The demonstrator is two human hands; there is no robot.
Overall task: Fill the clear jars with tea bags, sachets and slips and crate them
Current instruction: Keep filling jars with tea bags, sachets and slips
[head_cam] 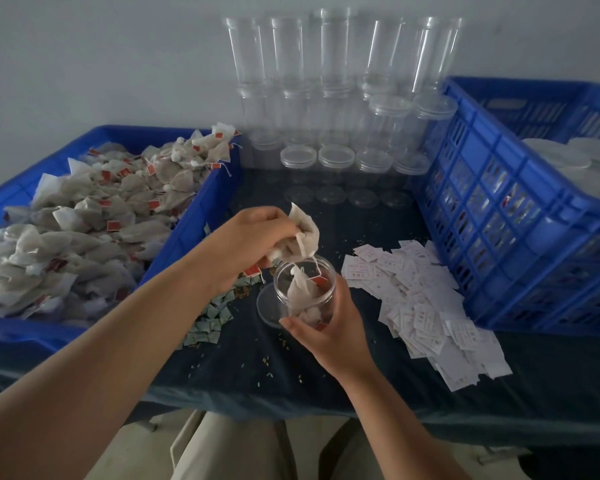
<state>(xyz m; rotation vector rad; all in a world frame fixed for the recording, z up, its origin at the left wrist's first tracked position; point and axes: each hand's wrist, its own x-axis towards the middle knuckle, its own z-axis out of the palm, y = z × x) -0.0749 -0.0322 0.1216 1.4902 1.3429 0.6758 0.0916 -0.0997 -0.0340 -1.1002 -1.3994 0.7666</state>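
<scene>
Currently, in the head view, the right hand (326, 323) is gripping the small clear plastic jar (284, 282), with its fingers curled round the wall. It is holding the jar with the mouth facing up at the front centre of the dark cloth-covered table (291, 375), presumably to keep the jar steady for loading. Whether the base is resting on the clear round lid (265, 308) beside it cannot be told.

The left hand (253, 237) is pinching a bunch of white paper tea bags (305, 233) directly over the mouth. One string with a red tag is hanging down into the jar. At least one tea bag is already lying inside, crumpled, with its red tag showing through the wall.

Supplies are sitting within arm's reach:
- the blue plastic tray (194, 216) heaped with tea bags to the left
- small green sachets (212, 317) beneath the left forearm
- white printed slips (430, 306) spread out to the right

Empty clear jars (326, 98) are standing stacked against the wall. The blue slatted crate (499, 209) is waiting at the right, and appears to be holding capped jars already.

In my judgement the jar is being filled and is not yet ready for sachets, slips or lid.
</scene>
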